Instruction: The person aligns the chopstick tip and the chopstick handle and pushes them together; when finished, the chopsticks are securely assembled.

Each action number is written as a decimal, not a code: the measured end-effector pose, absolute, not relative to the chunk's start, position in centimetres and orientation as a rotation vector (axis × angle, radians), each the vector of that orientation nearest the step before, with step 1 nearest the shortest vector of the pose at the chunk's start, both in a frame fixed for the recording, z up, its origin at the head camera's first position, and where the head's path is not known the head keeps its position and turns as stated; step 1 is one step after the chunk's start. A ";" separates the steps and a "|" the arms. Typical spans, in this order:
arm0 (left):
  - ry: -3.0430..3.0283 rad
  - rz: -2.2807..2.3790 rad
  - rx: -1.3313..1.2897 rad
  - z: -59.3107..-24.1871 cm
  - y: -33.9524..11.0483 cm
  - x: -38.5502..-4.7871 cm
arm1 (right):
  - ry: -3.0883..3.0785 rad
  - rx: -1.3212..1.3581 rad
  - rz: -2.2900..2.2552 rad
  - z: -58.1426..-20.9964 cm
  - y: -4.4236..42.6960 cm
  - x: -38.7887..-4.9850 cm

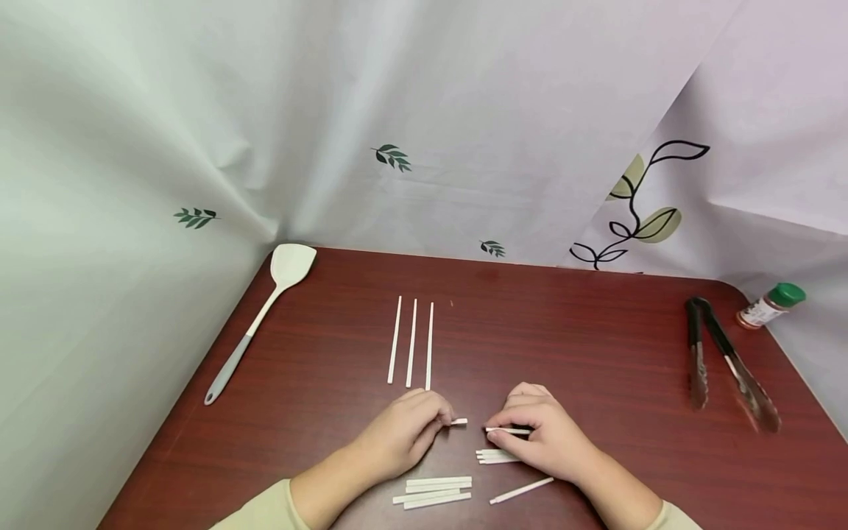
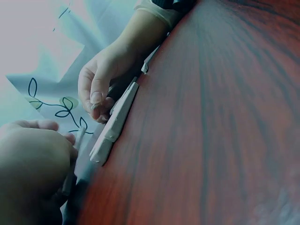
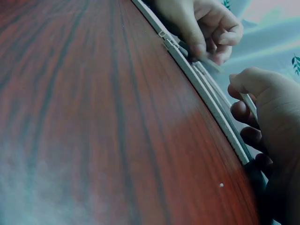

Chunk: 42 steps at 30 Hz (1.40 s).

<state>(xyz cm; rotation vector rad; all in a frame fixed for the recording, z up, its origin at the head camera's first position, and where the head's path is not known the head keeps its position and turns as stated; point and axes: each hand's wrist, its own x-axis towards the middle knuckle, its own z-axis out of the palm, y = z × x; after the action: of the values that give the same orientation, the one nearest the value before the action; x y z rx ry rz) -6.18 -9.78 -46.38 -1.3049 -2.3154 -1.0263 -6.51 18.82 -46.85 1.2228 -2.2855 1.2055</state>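
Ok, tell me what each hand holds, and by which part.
The left hand grips a white stick behind its protruding tip; the right hand pinches another stick near the end toward the left hand.

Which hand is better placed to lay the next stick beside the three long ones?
Probably the left hand: it is close by the near ends of the three long sticks, while the right hand is farther off. Each hand holds a white stick.

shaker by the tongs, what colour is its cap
The cap is green, showing best in the head view.
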 end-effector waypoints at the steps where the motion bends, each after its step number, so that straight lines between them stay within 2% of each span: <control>1: -2.309 -1.050 -1.296 -46.4 -9.8 -6.2 | -2.260 1.241 1.204 -46.9 18.8 -6.6; 11: -2.311 -1.254 -1.362 -46.6 -9.6 -5.6 | -2.093 1.360 1.299 -47.1 17.9 -6.2; 19: -2.313 -1.356 -1.375 -46.4 -9.4 -5.4 | -2.224 1.281 1.286 -46.8 17.7 -5.7; 24: -2.375 -1.447 -1.330 -46.2 -9.2 -4.8 | -2.163 1.320 1.310 -47.1 17.7 -5.8; 33: -2.327 -1.405 -1.325 -46.4 -9.0 -4.8 | -2.151 1.270 1.441 -47.1 17.8 -5.7; 42: -2.216 -1.283 -1.413 -46.4 -9.1 -5.0 | -2.175 1.308 1.357 -47.4 17.7 -5.9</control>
<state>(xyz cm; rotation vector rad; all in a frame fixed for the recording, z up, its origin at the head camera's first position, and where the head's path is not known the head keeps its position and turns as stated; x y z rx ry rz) -5.01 -9.06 -46.36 -1.4131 -2.2156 -1.2834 -5.88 17.68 -47.37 1.3076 -2.1752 1.3574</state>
